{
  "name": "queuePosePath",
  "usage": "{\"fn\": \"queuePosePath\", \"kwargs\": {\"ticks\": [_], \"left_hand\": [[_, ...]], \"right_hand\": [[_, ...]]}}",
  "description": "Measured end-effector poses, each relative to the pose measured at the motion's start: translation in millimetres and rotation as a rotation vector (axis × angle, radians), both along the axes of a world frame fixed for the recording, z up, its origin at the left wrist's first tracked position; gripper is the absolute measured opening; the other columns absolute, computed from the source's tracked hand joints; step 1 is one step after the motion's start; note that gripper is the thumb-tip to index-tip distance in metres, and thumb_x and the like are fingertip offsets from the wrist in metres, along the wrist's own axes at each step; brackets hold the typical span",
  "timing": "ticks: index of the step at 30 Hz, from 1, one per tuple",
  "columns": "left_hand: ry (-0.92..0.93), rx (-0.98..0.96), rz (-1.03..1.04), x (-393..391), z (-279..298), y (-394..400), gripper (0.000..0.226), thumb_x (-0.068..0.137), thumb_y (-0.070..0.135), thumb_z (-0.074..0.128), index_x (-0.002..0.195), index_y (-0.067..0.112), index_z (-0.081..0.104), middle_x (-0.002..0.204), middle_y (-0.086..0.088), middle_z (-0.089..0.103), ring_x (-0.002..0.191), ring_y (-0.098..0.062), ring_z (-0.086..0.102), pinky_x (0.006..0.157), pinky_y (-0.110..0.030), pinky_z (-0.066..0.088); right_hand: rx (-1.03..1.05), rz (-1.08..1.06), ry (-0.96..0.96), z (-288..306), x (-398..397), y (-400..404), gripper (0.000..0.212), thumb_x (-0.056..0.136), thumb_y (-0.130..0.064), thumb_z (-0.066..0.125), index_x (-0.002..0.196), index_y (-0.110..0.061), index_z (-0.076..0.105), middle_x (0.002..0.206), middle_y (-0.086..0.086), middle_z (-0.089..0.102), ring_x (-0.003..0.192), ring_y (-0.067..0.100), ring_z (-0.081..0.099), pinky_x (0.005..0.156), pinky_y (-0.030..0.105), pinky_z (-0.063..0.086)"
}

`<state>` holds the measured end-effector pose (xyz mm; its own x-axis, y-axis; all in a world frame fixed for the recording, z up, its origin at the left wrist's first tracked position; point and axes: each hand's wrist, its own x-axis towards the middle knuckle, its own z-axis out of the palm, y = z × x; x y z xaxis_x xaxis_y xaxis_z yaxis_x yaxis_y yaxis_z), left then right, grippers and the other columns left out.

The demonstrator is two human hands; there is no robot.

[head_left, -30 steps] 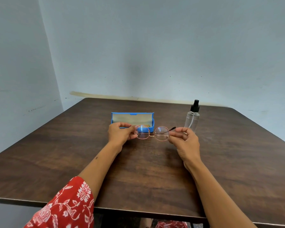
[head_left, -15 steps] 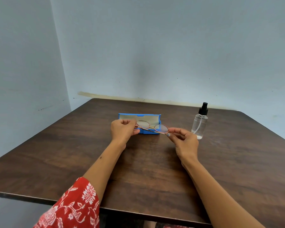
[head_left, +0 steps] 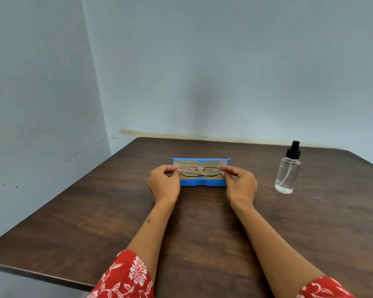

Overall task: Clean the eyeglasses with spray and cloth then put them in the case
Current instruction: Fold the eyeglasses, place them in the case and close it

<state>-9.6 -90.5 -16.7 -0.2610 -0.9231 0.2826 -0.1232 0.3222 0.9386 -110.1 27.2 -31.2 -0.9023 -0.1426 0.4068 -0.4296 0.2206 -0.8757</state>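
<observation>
The thin rose-gold wire-framed eyeglasses (head_left: 199, 171) now sit folded between my two hands, right over the open blue rectangular plastic case (head_left: 202, 182) with its tan lining. A second ago I held them upright and nearer to me, lenses facing me with a temple tip sticking out to the right. Since then I have laid them flat and carried them toward twelve o'clock, so they hover over the case's tray. Whether they already touch the lining I cannot tell. To my mind the cleaning is behind me and this is the last step: lowering them in, then closing the lid.

My left hand (head_left: 164, 183) pinches the frame's nine o'clock end, fingers (head_left: 170, 168) curled over the hinge. My right hand (head_left: 241, 184) pinches the three o'clock end the same way — thumb beneath, forefinger on top. Both wrists are low, close to the dark brown wooden desk (head_left: 95, 222), and the forearms run back toward six o'clock, where red floral sleeves (head_left: 125, 276) show.

Out at three o'clock, well apart from the case, the clear plastic spray bottle (head_left: 288, 173) with its black pump top stands upright — untouched. I see no cloth anywhere.
</observation>
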Motion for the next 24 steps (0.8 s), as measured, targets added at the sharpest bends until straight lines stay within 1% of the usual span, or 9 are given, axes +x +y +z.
{"fn": "queuePosePath", "kwargs": {"ticks": [2, 4, 6, 10, 15, 20, 22, 24], "left_hand": [[-0.040, -0.004, 0.023, -1.9, -2.7, -2.4, 0.012, 0.080, 0.021, 0.072, 0.091, 0.015, 0.072, 0.105, -0.006, 0.066, 0.100, -0.018, 0.060, 0.072, -0.022, 0.041], [-0.080, -0.029, 0.021, -4.7, -5.1, -4.2, 0.012, 0.080, 0.023, 0.072, 0.090, 0.017, 0.071, 0.108, -0.007, 0.064, 0.100, -0.018, 0.059, 0.071, -0.022, 0.040], [-0.106, -0.068, 0.015, -7.2, -7.3, -5.8, 0.012, 0.079, 0.023, 0.072, 0.089, 0.017, 0.071, 0.109, -0.007, 0.062, 0.099, -0.017, 0.057, 0.071, -0.022, 0.039], [-0.146, -0.133, 0.012, -8.6, -8.9, -7.4, 0.015, 0.083, 0.020, 0.069, 0.096, 0.014, 0.071, 0.115, -0.005, 0.049, 0.111, -0.015, 0.046, 0.076, -0.017, 0.031], [-0.220, -0.190, 0.011, -10.3, -14.0, -11.3, 0.017, 0.085, 0.018, 0.065, 0.100, 0.012, 0.071, 0.121, -0.007, 0.048, 0.116, -0.019, 0.042, 0.080, -0.020, 0.033], [-0.289, -0.219, 0.002, -11.4, -16.7, -12.4, 0.021, 0.088, 0.019, 0.062, 0.105, 0.010, 0.070, 0.124, -0.008, 0.047, 0.117, -0.020, 0.041, 0.085, -0.024, 0.037], [-0.289, -0.222, -0.003, -10.8, -16.7, -11.2, 0.023, 0.087, 0.019, 0.062, 0.106, 0.010, 0.069, 0.125, -0.009, 0.046, 0.117, -0.020, 0.042, 0.085, -0.022, 0.036], [-0.261, -0.223, -0.011, -9.3, -15.5, -8.2, 0.024, 0.084, 0.018, 0.065, 0.107, 0.010, 0.069, 0.124, -0.008, 0.044, 0.117, -0.019, 0.043, 0.084, -0.021, 0.035]], "right_hand": [[0.055, -0.028, 0.044, 0.3, -1.6, -0.5, 0.016, 0.084, -0.019, 0.069, 0.096, -0.029, 0.074, 0.097, -0.006, 0.073, 0.101, 0.016, 0.061, 0.099, 0.036, 0.038], [0.092, -0.053, 0.062, 0.1, -2.9, -0.4, 0.016, 0.084, -0.019, 0.068, 0.094, -0.030, 0.073, 0.095, -0.008, 0.072, 0.100, 0.014, 0.061, 0.094, 0.030, 0.032], [0.137, -0.086, 0.078, -0.1, -3.3, -0.8, 0.015, 0.085, -0.020, 0.066, 0.094, -0.030, 0.072, 0.094, -0.008, 0.071, 0.101, 0.014, 0.059, 0.089, 0.028, 0.027], [0.290, -0.120, 0.127, 0.5, -2.1, -1.9, 0.018, 0.089, -0.023, 0.062, 0.102, -0.030, 0.071, 0.102, -0.007, 0.069, 0.109, 0.014, 0.051, 0.093, 0.030, 0.024], [0.442, -0.116, 0.185, 0.6, 1.4, -1.2, 0.024, 0.094, -0.024, 0.053, 0.112, -0.027, 0.069, 0.110, -0.004, 0.066, 0.117, 0.015, 0.044, 0.098, 0.033, 0.020], [0.564, -0.114, 0.234, -1.0, 3.8, -2.7, 0.027, 0.095, -0.030, 0.047, 0.109, -0.027, 0.069, 0.107, -0.007, 0.066, 0.120, 0.016, 0.041, 0.102, 0.040, 0.019], [0.561, -0.123, 0.261, -1.7, 4.9, -4.1, 0.026, 0.094, -0.029, 0.048, 0.106, -0.025, 0.070, 0.106, -0.008, 0.067, 0.119, 0.016, 0.040, 0.103, 0.041, 0.018], [0.456, -0.168, 0.283, -1.2, 6.3, -5.6, 0.025, 0.091, -0.024, 0.049, 0.103, -0.022, 0.071, 0.107, -0.007, 0.068, 0.118, 0.016, 0.042, 0.100, 0.039, 0.018]]}}
